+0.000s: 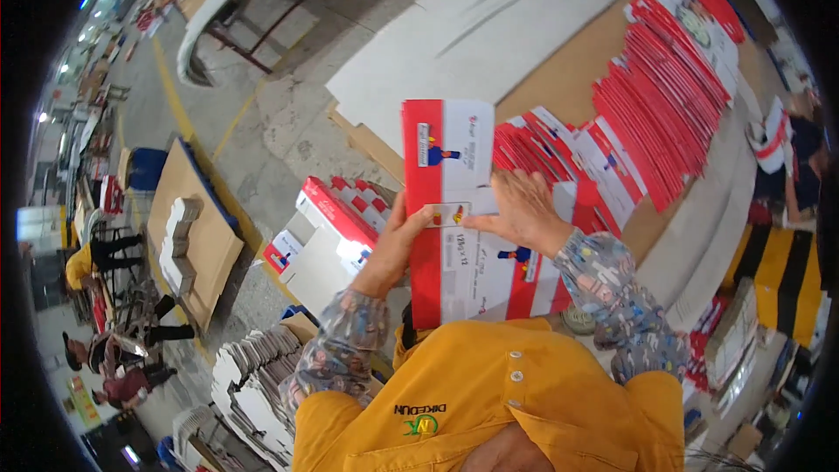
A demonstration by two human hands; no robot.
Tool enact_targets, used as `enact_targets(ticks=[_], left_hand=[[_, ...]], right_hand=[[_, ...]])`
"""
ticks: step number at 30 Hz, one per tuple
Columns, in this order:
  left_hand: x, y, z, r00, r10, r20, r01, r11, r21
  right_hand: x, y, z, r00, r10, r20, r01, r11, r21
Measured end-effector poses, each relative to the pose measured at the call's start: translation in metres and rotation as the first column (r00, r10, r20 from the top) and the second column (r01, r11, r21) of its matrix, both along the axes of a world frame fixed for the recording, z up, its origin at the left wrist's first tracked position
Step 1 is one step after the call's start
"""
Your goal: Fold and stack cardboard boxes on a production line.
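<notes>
Folding under way: left hand (398, 240) gripping flat red-and-white carton (454, 210) by its red edge, right hand (523, 210) pressing it flat-palmed, above table's near edge; fanned row of unfolded cartons (647, 114) still waiting along table (559, 61)

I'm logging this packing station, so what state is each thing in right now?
Red and white carton: flat, unfolded, held up in both hands.
Left hand: gripping the carton's left edge.
Right hand: fingers spread flat on the carton's face.
Red carton blanks: flat, fanned out overlapping on the table.
Open box: open, holding cartons.
</notes>
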State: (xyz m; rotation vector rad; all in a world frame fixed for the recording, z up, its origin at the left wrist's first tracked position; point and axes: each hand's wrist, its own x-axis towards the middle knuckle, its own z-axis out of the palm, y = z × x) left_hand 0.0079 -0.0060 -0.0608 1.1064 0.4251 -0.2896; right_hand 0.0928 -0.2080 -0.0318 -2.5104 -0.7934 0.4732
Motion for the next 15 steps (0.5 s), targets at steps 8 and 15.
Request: enact_targets(ticks=[8, 15], left_hand=[[-0.002, 0.001, 0.0, 0.988, 0.136, -0.067, -0.138, 0.99, -0.034], [-0.027, 0.058, -0.027, 0.914, 0.395, -0.093, -0.392, 0.919, 0.049]], right_hand=[[-0.006, 0.01, -0.026, 0.971, 0.028, 0.236, -0.067, 0.985, 0.161], [0.041, -0.162, -0.084, 0.773, -0.591, 0.228, 0.564, 0.806, 0.177]])
